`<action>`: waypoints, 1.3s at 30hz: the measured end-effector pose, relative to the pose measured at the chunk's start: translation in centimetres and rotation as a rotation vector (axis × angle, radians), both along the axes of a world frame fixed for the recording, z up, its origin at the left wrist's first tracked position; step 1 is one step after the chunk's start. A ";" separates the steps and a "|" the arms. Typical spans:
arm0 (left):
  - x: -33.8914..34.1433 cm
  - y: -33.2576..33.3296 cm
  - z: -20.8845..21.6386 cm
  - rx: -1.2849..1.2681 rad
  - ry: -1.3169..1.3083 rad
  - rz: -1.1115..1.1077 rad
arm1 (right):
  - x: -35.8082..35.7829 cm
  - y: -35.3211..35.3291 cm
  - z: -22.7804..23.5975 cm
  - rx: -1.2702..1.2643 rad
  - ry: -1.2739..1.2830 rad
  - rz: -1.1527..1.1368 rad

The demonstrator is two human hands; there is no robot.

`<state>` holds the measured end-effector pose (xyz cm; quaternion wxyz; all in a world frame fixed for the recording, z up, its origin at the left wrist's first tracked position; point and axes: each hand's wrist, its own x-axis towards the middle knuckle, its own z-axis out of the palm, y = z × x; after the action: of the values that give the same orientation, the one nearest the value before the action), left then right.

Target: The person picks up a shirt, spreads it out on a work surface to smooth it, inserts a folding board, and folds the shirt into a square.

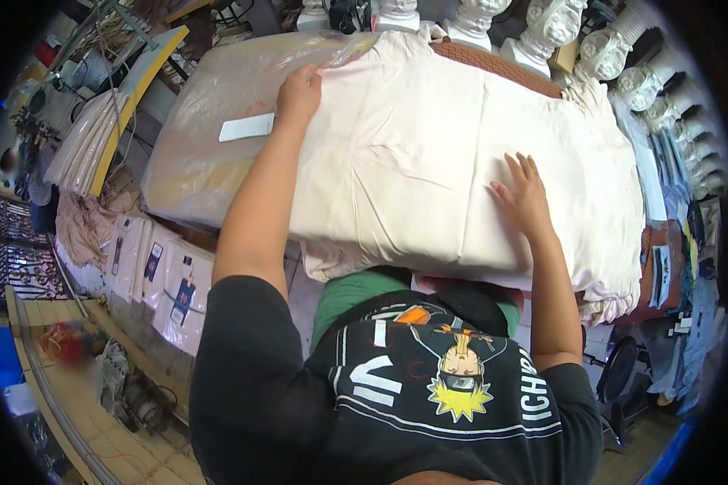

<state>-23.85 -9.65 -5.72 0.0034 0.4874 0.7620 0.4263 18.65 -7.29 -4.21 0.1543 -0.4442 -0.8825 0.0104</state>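
Observation:
A large cream cloth (412,162) lies spread over the table, with creases fanning across its middle and a long seam line further right. At its far left edge my left hand (299,95) is closed with the fingers curled, seeming to pinch the cloth's border; the fingertips are partly hidden. Flat on the right half of the cloth rests my right hand (526,198), open with fingers apart. Clear plastic sheeting (190,105) covers the table's left part. On it, beside my left forearm, is a white flat rectangular object (247,128).
White ornate pillars (542,36) line the back and right. Bunched cream fabric (615,267) hangs off the table's right end, near folded blue garments (679,174). To the left are packed garments with tags (170,279) and a yellow-edged shelf (117,129) holding a stack.

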 end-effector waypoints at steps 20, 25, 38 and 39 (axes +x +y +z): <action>-4.1 17.3 1.9 -0.572 -0.754 -0.580 | -5.3 2.4 -1.9 -0.042 0.144 -0.047; -4.9 17.5 0.5 -0.326 -0.790 -0.509 | -5.3 2.6 -1.8 -0.053 0.155 -0.035; -9.4 8.4 0.3 -0.692 -0.257 -0.323 | -5.1 2.6 -2.0 -0.021 0.159 -0.003; -9.6 7.8 0.6 -0.776 -0.239 -0.331 | -5.1 2.6 -2.0 -0.020 0.159 -0.002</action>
<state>-33.47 -1.85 -5.13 0.3426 0.5131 0.7715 0.1556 13.51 -4.74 -6.18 0.2194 -0.4445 -0.8668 0.0540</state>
